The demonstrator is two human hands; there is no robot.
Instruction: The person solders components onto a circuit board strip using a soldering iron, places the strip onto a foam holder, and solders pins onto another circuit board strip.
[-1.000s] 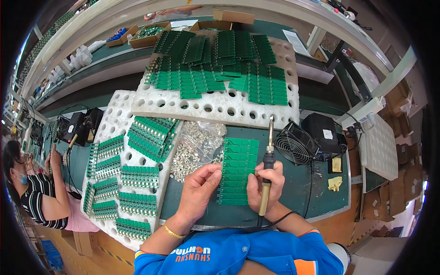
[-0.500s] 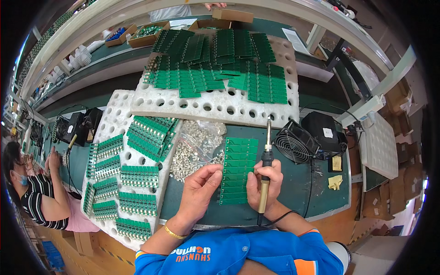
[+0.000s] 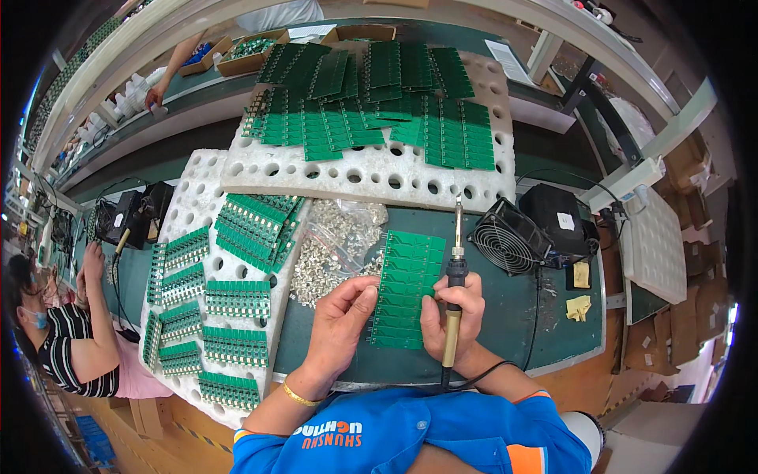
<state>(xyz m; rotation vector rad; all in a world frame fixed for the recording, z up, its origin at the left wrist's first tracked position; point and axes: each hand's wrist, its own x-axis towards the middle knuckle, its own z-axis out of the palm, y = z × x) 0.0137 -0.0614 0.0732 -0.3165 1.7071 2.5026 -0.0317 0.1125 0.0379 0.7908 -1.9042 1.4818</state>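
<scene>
A long green circuit board panel (image 3: 407,296) is held up over the bench, slightly tilted. Its left edge is pinched between the thumb and fingers of my left hand (image 3: 341,325). A soldering iron (image 3: 455,272) stands nearly upright in my right hand (image 3: 459,317), tip pointing away from me and apart from the board. The right thumb lies at the panel's right edge. Beyond the left hand, small silvery metal parts (image 3: 320,272) spill from a clear plastic bag (image 3: 351,229).
White foam slabs with holes bear bare panels (image 3: 387,103) at the back and populated boards (image 3: 237,299) at left. A small fan (image 3: 505,241), a black soldering station (image 3: 557,221) and a yellow sponge (image 3: 578,308) are at right. A co-worker (image 3: 79,340) sits at left; another person's hand (image 3: 155,96) reaches in behind.
The panel has tilted a little, its lower end shifting left. The iron's tip has moved slightly left. Across the bench, another person's hand now shows at the far left, and a carton flap has moved away.
</scene>
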